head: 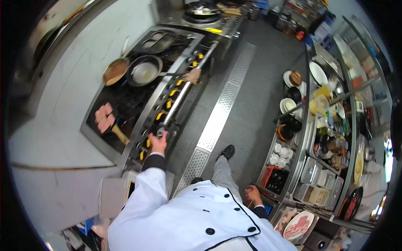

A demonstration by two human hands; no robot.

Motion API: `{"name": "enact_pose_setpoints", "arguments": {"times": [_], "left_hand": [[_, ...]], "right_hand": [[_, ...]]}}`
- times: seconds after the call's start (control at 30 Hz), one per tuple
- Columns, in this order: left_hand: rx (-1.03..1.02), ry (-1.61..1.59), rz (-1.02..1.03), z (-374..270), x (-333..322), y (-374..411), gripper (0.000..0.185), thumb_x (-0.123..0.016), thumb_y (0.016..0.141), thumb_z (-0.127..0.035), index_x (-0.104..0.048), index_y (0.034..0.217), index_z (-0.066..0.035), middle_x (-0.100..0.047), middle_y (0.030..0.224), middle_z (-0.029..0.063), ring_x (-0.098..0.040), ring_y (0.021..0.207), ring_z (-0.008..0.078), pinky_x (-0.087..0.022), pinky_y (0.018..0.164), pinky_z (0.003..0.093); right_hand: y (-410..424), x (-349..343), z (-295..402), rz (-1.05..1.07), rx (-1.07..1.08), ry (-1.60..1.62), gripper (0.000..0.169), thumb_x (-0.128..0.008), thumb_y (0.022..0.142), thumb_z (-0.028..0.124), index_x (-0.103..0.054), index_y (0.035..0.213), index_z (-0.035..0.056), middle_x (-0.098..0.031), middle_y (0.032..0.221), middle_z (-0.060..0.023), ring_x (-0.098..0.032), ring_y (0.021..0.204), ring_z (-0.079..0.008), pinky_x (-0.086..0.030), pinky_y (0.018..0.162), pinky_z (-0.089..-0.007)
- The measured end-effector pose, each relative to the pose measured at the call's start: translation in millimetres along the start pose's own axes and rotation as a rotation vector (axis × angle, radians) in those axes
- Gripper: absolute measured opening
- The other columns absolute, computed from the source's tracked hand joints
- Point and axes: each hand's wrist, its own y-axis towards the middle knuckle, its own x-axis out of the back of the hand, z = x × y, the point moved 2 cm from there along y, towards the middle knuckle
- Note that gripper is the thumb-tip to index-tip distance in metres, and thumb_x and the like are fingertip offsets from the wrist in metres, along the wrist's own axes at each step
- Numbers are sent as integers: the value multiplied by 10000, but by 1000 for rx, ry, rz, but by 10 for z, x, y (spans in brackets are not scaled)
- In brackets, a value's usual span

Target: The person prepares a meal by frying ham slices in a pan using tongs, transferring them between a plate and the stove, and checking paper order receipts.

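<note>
My left hand [158,142] is over the front edge of the stove, beside its yellow-marked knobs, with fingers apart and nothing in them. Up and left of it, pink meat slices [104,117] lie on the dark cooktop, a wooden handle [120,134] beside them. A steel frying pan [144,71] stands farther along, its handle reaching past the stove edge with a beige cloth [192,76] at its end. Against the wall leans a brownish pan [115,72]. My right hand [253,193] hangs low at my right, near the counter's lower shelf; its fingers are curled and their inside is hidden.
A metal floor drain [216,119] runs down the aisle. Along the right stands a steel counter with a container of food [317,196], bottles and stacked bowls [288,105]. A plate of raw meat [299,225] sits at lower right. A wok [202,12] is on the far burner.
</note>
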Motion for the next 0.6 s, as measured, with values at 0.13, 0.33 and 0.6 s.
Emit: {"name": "enact_pose_setpoints", "arguments": {"times": [0.13,0.33,0.6], "left_hand": [[-121,154,-437,505,24,-325,773,-573,954,-570,-367,1431,3,-408,1394,219,-562,1183,335,-584,965,434],[-41,650,-261,1440,-852,-288,123,-597,945,-186,-655,968,-81,-665,758,80,-566,497,179,-438,428,311],[-948,1705,-55,1788,-4373,1397,314,-634,950,-248,-676,1090,30,-729,1006,235,-690,981,422,-533,878,488]], "right_hand": [[799,514,540,-1,-59,-56,486,-659,933,117,-489,1384,55,-709,949,-69,-659,668,-171,-533,532,-343],[2033,1105,2302,70,186,1,364,-643,954,166,-576,1293,52,-709,978,-71,-680,697,-175,-528,536,-332],[2611,2123,4056,47,363,35,299,-656,976,179,-623,1256,81,-682,943,-26,-666,735,-136,-510,590,-290]]}}
